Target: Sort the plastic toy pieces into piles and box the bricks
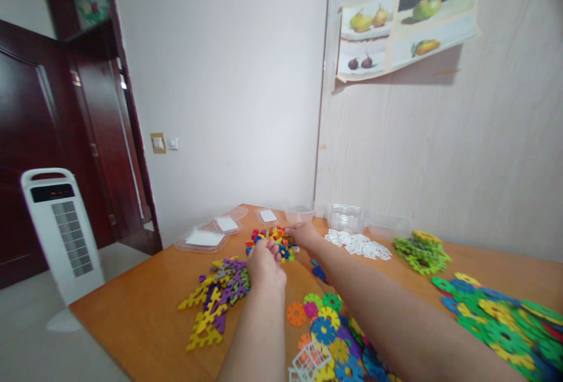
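Observation:
My left hand is curled shut over small multicoloured pieces at the near edge of a mixed pile of little plastic pieces. On the far side of that pile lies my right hand, reaching in with its fingers on the pieces; what it grips I cannot tell. A heap of yellow and purple interlocking pieces lies just left of my left hand on the orange table.
Round flower discs lie under my forearms, white lattice pieces and green pieces further right, more discs at the right edge. Clear lids and tubs stand at the back. A white heater stands left.

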`<state>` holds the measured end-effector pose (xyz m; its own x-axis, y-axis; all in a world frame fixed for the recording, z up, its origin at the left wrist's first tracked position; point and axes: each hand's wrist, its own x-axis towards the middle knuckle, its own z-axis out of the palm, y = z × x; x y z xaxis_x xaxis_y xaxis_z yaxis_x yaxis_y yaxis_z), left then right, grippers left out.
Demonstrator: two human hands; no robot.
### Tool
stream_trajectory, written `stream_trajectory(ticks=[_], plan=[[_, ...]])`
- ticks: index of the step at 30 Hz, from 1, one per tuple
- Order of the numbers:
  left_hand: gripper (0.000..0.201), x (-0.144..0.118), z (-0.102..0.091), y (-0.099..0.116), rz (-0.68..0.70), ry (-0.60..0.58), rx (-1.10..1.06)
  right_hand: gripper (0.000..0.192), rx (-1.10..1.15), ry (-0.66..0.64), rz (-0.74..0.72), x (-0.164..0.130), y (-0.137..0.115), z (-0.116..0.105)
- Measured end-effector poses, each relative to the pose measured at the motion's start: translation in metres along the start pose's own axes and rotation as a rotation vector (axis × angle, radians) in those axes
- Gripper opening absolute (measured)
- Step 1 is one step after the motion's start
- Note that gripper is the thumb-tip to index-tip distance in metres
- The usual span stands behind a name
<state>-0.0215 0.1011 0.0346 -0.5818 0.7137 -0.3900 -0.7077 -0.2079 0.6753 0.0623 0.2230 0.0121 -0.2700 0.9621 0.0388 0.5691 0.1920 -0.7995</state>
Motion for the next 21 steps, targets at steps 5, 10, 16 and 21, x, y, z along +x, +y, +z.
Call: stream_trajectory(ticks=[5,10,16,21], plan=[[0.003,-0.001,0.0,0.001,0.005,-0.001,0.0,0.023,-0.015,0.061,-0.018,0.002,0.002,-0.004],[0.002,-0.001,0.0,0.001,0.005,-0.003,0.004,0.017,-0.018,0.119,-0.048,0.0,0.001,0.003],[0.002,-0.002,0.0,0.0,0.003,-0.008,0.013,0.014,0.026,0.13,-0.078,-0.006,-0.001,0.007],[0.004,-0.001,0.0,0.0,0.003,-0.022,0.037,0.023,0.116,0.11,-0.121,-0.021,-0.01,0.0]])
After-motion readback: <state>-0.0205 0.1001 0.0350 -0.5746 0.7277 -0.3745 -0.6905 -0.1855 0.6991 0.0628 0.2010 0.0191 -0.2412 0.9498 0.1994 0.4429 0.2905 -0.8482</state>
